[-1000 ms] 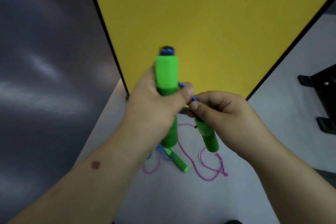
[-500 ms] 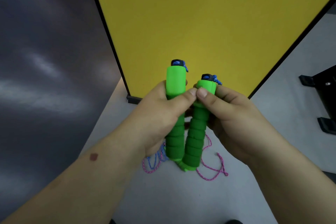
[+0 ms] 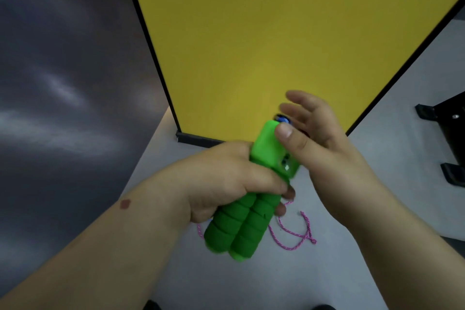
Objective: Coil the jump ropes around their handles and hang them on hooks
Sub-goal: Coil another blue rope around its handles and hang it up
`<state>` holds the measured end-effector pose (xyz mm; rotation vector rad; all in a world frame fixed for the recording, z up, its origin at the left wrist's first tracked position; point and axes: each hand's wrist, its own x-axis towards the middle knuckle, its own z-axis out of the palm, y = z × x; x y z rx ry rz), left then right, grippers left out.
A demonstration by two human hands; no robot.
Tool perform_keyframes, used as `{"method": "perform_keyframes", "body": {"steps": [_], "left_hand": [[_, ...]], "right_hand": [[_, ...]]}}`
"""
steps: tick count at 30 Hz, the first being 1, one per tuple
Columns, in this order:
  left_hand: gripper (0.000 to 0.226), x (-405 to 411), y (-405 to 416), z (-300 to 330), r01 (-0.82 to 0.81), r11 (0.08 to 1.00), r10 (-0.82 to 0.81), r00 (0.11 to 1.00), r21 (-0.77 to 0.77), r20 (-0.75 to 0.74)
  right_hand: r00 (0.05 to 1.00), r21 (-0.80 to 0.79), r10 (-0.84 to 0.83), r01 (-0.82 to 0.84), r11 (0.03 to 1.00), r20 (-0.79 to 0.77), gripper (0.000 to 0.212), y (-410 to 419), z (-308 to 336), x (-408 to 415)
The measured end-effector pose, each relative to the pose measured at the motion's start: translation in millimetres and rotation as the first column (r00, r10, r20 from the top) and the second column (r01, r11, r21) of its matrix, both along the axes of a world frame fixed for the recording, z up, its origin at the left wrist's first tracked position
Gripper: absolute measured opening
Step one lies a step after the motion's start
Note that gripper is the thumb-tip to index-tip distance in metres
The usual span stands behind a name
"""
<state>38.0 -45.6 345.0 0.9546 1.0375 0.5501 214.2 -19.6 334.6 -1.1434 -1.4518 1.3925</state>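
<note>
Two green handles (image 3: pixel 251 199) are gripped side by side in the left hand (image 3: pixel 221 181), evidently to form one core for coiling. The right hand (image 3: pixel 319 141) is spread, thumb resting on the upper end. Ribbed foam is noted; a blue fitting, blurred, caps the top. Pink rope (image 3: pixel 294 236) lies on the grey floor (image 3: pixel 377 171) below.

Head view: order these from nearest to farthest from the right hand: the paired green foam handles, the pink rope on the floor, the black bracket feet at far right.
1. Paired green foam handles: touching the right hand's thumb, gripped by the left hand.
2. Pink rope: on the floor below.
3. Black bracket feet: far right edge.
</note>
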Motion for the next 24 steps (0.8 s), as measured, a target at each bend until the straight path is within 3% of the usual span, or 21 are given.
{"method": "perform_keyframes", "body": {"steps": [2, 4, 11, 15, 20, 22, 24], "left_hand": [[0.037, 1, -3, 3, 0.101, 0.994, -0.1, 0.995, -0.049, 0.03], [0.034, 1, -3, 4, 0.142, 0.987, -0.139, 0.989, -0.071, 0.05], [0.041, -4, -1, 7, 0.184, 0.98, -0.179, 0.982, -0.08, 0.065], [0.043, -8, -3, 9, 0.217, 0.97, -0.205, 0.972, -0.11, 0.11], [0.041, -7, -3, 7, 0.149, 0.984, -0.139, 0.985, -0.101, 0.097], [0.03, -11, -2, 10, 0.126, 0.987, -0.106, 0.976, -0.099, 0.191], [0.021, -13, 0, 19, 0.012, 0.994, 0.027, 0.94, -0.111, 0.341]], "right_hand": [[0.99, 0.023, 0.139, -0.14, 0.99, 0.014, 0.039, -4, 6, 1], [0.985, 0.053, 0.171, -0.171, 0.984, 0.009, 0.026, -5, 11, 1], [0.998, 0.146, -0.037, 0.043, 0.988, -0.042, 0.026, -4, 19, -2], [0.993, 0.076, -0.028, 0.037, 0.996, -0.116, 0.025, -4, 17, -5], [0.976, -0.058, 0.043, -0.057, 0.997, -0.215, 0.051, 1, 14, 2], [0.96, -0.138, 0.087, -0.128, 0.982, -0.267, 0.067, 4, 8, 3], [0.976, -0.194, 0.061, -0.102, 0.976, -0.208, 0.067, 6, 0, 3]]}}
